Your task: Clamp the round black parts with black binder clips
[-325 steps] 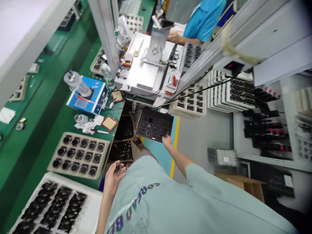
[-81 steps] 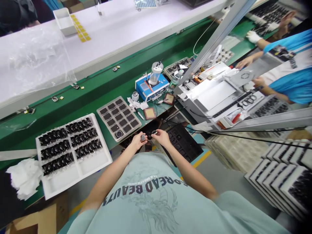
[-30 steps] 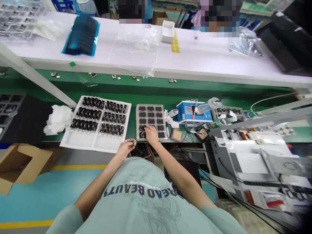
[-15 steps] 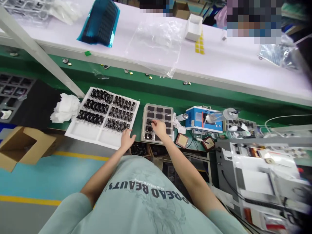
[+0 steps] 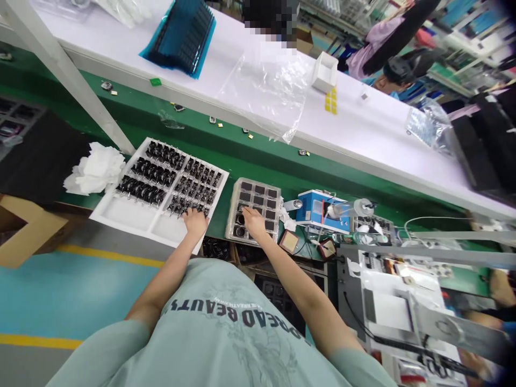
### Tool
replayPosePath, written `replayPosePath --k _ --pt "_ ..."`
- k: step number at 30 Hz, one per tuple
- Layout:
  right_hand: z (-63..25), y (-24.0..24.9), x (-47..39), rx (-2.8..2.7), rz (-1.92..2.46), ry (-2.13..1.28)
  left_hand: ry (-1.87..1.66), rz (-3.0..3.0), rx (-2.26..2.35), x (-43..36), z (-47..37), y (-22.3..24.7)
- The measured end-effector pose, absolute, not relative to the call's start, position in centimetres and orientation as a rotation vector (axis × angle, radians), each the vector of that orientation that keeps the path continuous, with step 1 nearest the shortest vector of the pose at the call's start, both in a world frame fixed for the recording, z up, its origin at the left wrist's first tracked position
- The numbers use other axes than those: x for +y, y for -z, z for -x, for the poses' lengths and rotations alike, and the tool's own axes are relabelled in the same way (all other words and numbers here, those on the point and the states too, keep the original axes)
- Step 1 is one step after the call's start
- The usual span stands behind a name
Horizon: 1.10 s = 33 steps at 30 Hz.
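My left hand (image 5: 195,222) is over the white tray (image 5: 121,214), its fingers stretched toward the nearest row of small black parts (image 5: 189,207) with metal pins. Its thumb stands apart, and I see nothing held in it. Rows of similar black parts (image 5: 155,171) fill the tray's far portion. To the right, my right hand (image 5: 253,222) is over a clear plastic tray (image 5: 230,219) with dark square compartments. Its fingertips are closed together at a left-side compartment; what they hold, if anything, is too small to make out. Round dark pieces (image 5: 239,231) sit in compartments beside these fingers.
Crumpled white paper (image 5: 94,169) lies left of the white tray. A blue box-shaped device (image 5: 310,210) and a sponge holder (image 5: 289,242) stand right of the clear tray. Behind runs a raised white shelf (image 5: 355,126) with a plastic bag (image 5: 266,91). People are across it.
My left hand has moved from the white tray's right edge onto the nearest black parts. My right hand stays at the clear tray, its fingertips lower in the left-side compartment. The view has shifted right.
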State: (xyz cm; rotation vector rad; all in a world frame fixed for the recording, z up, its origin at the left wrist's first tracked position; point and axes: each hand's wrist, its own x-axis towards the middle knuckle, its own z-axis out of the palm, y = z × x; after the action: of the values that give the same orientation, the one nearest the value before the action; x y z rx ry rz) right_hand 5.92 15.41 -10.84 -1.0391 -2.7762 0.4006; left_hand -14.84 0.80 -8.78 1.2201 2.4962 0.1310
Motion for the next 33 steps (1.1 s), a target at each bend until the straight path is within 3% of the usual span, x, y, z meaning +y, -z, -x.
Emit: replayPosePath --k 4,8,11,13,15,24,33 --pt "-5.1 10.4 15.6 -2.535 1.255 -0.551 -0.268 -1.080 2.531 1.1 15.7 7.5" --pt "-4.2 8.6 13.7 -2.163 1.446 -0.838 -0.875 -0.624 2.222 -0.2 15.9 5.3" --pt "-3.9 6.8 10.0 -1.870 1.332 -1.449 -1.250 -0.320 1.671 -0.8 14.3 3.0" --pt "-4.0 5.5 7.6 -1.651 1.211 -1.877 -1.302 -0.245 1.381 -0.8 12.8 1.5" --pt "-4.2 4.4 6.1 -1.478 1.188 -2.072 -1.301 -0.226 1.218 -0.8 11.5 0.1" --pt "-7.5 0.9 7.0 -1.351 1.203 -1.819 -1.343 -0.199 1.161 0.0 9.8 -2.2" --pt "-10.9 -1.8 6.9 -1.662 1.108 -1.589 -1.208 -0.289 1.215 2.0 6.7 -3.1"
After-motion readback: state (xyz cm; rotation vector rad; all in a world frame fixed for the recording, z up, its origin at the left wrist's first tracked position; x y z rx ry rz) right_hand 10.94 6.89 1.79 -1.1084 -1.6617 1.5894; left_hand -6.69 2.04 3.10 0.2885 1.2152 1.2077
